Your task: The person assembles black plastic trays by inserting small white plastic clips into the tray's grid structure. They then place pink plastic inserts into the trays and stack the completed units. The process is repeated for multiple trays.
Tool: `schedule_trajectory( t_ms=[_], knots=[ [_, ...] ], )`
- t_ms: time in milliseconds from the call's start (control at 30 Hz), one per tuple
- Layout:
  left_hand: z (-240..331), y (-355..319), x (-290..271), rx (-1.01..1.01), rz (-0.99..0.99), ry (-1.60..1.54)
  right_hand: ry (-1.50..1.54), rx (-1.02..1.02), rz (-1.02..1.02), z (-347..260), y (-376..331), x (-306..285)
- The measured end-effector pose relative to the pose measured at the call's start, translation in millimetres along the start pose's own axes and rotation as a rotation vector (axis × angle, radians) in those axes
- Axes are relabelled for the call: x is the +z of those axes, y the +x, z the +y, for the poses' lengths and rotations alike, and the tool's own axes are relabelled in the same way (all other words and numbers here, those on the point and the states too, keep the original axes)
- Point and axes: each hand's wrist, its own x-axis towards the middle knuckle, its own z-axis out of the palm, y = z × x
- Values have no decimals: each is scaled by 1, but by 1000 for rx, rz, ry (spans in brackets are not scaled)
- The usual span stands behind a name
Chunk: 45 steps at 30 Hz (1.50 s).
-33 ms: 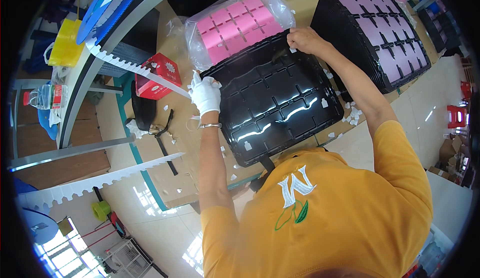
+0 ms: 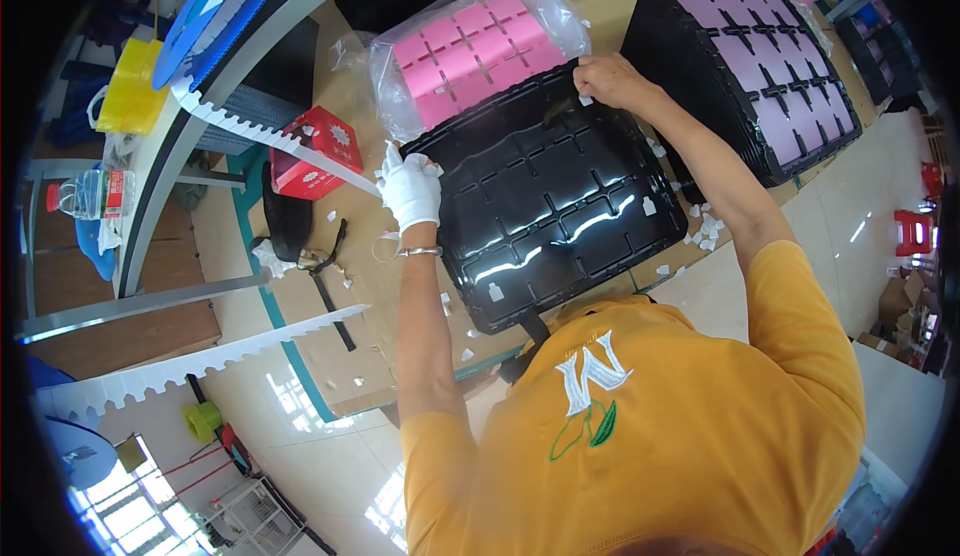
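A glossy black plastic tray [image 2: 560, 221] with slot-shaped ridges lies before me on the table, several small white tabs stuck on it. My left hand [image 2: 410, 191], in a white glove, is closed around its far left corner, thumb over the tray; the fingertips are partly hidden. At the far right corner, my bare right hand [image 2: 612, 83] pinches the rim with curled fingers. A small white tab shows just below those fingertips. The end of a white toothed strip [image 2: 270, 136] reaches close to my gloved hand.
Pink slotted sheets [image 2: 475, 51] in clear plastic lie beyond the tray. A tall stack of black trays with lilac inserts [image 2: 770, 66] stands right. At left are a red box [image 2: 318, 153], a black pouch [image 2: 288, 211] and a blue reel [image 2: 215, 11]. White scraps [image 2: 708, 231] dot the cardboard-covered table.
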Motion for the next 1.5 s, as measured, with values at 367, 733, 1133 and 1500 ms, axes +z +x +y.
schedule_trajectory(
  t_ms=[367,733,1133,1500],
  knots=[
    [-1,2,0,-2,-2,-93,-135,-166,320,-4,-16,19],
    [0,2,-3,5,23,-64,6,-32,835,-5,-79,6],
    [-1,3,4,-3,28,-121,-281,14,557,35,-71,5],
    [-1,4,0,24,18,-42,62,167,399,-16,-116,4]
  ],
)
